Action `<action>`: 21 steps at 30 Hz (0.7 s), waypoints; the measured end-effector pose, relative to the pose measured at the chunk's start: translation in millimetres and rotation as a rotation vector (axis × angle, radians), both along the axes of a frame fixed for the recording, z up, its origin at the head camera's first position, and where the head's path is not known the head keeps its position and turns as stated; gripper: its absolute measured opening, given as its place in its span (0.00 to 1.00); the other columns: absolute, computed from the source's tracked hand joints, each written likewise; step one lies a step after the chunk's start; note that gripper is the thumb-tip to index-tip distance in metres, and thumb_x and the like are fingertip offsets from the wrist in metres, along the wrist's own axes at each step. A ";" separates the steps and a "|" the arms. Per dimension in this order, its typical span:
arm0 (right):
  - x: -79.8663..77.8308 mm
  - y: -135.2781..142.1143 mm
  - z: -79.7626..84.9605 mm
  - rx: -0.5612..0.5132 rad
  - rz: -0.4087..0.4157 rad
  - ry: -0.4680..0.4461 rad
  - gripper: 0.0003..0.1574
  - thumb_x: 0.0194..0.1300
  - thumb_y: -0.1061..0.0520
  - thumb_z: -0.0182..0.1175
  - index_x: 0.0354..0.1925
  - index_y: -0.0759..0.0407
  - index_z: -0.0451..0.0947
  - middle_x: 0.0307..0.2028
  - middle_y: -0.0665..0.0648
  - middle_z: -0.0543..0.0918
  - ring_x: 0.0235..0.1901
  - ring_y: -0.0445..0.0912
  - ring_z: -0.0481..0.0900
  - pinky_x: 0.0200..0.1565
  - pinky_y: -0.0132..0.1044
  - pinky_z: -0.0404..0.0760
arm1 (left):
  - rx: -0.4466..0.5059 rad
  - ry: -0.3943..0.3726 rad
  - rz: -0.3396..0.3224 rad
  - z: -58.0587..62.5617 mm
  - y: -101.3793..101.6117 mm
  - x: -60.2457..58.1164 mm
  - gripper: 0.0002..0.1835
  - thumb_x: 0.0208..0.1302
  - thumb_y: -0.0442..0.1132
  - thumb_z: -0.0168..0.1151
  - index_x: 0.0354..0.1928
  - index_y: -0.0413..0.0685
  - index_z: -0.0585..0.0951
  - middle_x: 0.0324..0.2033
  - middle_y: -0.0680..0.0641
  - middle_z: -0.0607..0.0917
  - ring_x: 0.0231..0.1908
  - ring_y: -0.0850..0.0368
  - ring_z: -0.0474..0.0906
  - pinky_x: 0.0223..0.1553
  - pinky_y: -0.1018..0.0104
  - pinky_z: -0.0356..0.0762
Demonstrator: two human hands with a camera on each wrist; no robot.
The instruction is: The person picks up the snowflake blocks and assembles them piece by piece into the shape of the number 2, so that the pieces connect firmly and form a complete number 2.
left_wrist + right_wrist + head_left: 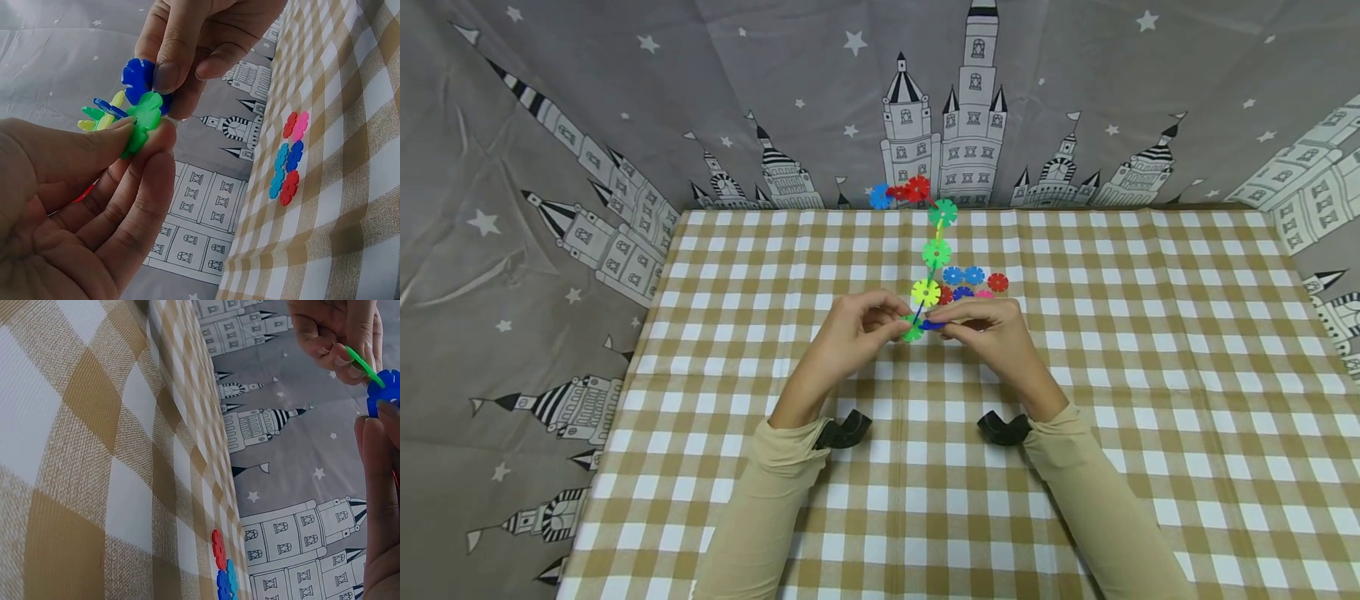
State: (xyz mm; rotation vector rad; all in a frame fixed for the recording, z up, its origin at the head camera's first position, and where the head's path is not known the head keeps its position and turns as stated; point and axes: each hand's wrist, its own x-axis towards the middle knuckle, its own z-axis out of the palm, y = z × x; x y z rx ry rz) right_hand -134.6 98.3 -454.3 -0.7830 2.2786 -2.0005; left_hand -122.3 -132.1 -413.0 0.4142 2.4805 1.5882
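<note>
A chain of notched plastic discs in several colours runs away from the hands in the head view, from a blue disc (881, 197) at its far end to a green disc (913, 328) at the near end. My left hand (867, 327) pinches that green disc between thumb and fingers. With thumb and fingertips, my right hand (987, 323) pinches a dark blue disc (138, 81). The blue disc meets the edge of the green one at an angle; how deep the slots sit is hidden by the fingers.
Loose discs lie on the checked tablecloth (737, 350) beyond the right hand, among them a light blue disc (973, 275) and a red disc (997, 282). A grey curtain (820, 83) printed with castles hangs behind the table's far edge.
</note>
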 end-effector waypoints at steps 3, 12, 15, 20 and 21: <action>-0.1 0.1 -0.7 -0.009 0.011 0.001 0.10 0.62 0.73 0.69 0.43 0.70 0.88 0.44 0.67 0.91 0.41 0.38 0.90 0.44 0.34 0.90 | 0.001 -0.008 0.001 1.3 0.5 0.3 0.06 0.67 0.31 0.69 0.44 0.37 0.86 0.33 0.40 0.89 0.33 0.48 0.86 0.36 0.70 0.84; -0.9 0.4 -1.6 -0.044 0.061 0.013 0.10 0.61 0.76 0.66 0.41 0.72 0.88 0.43 0.70 0.90 0.41 0.37 0.90 0.41 0.35 0.90 | 0.040 -0.082 -0.007 2.6 0.6 1.0 0.06 0.66 0.29 0.69 0.44 0.37 0.86 0.35 0.41 0.87 0.35 0.44 0.86 0.40 0.54 0.88; -1.1 0.1 -1.7 -0.045 0.064 0.020 0.10 0.61 0.77 0.66 0.41 0.72 0.88 0.42 0.70 0.90 0.41 0.36 0.90 0.41 0.34 0.90 | 0.046 -0.091 -0.009 2.7 0.5 1.2 0.06 0.66 0.29 0.69 0.43 0.37 0.86 0.35 0.40 0.87 0.37 0.39 0.86 0.43 0.45 0.88; -0.6 -0.7 -1.5 -0.025 0.037 0.068 0.10 0.61 0.76 0.67 0.41 0.71 0.89 0.43 0.68 0.90 0.44 0.35 0.89 0.44 0.33 0.89 | 0.062 -0.121 0.015 3.5 1.4 0.9 0.06 0.66 0.29 0.68 0.44 0.36 0.86 0.36 0.40 0.87 0.37 0.38 0.86 0.43 0.44 0.88; -0.4 -0.9 -1.1 -0.020 0.036 0.073 0.10 0.61 0.75 0.67 0.41 0.70 0.89 0.43 0.68 0.90 0.45 0.36 0.89 0.45 0.33 0.89 | 0.068 -0.133 0.020 3.5 1.6 0.8 0.06 0.66 0.28 0.68 0.44 0.36 0.86 0.36 0.40 0.87 0.38 0.37 0.86 0.43 0.45 0.88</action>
